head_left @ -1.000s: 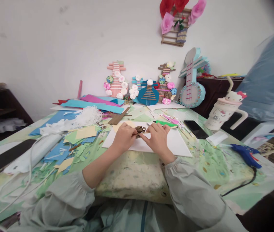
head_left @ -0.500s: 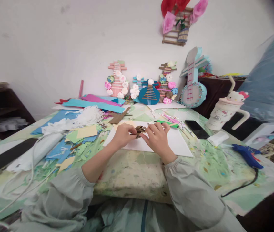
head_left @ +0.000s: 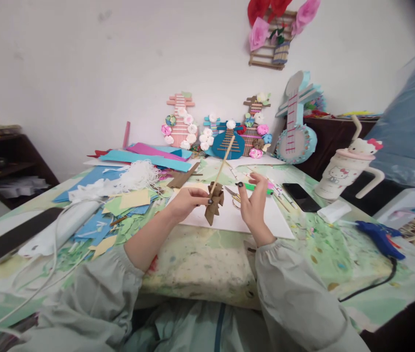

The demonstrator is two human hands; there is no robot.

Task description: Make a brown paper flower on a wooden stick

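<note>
A brown crepe-paper flower (head_left: pixel 215 201) with ruffled edges hangs over the white paper sheet (head_left: pixel 276 222). My left hand (head_left: pixel 188 202) pinches it at its left side between thumb and finger. A thin wooden stick (head_left: pixel 224 165) rises from the flower, tilted up to the right. To the right, my right hand (head_left: pixel 254 203) is raised with thumb and fingers apart, touching nothing. Between the flower and that hand, scissors (head_left: pixel 234 196) lie on the sheet. Behind the right hand is a green marker-like object (head_left: pixel 253 187), partly hidden.
Paper scraps (head_left: pixel 126 210), white string (head_left: pixel 143 177) and a power strip (head_left: pixel 64 230) crowd the left. On the right are a phone (head_left: pixel 301 197), a tumbler (head_left: pixel 342 173) and a blue glue gun (head_left: pixel 379 238). Decorated paper instruments (head_left: pixel 227 142) stand against the wall.
My right hand has let go and moved right, its fingers opening. The stick, earlier lying nearly flat in the right hand, now stands tilted upward from the flower in my left hand.
</note>
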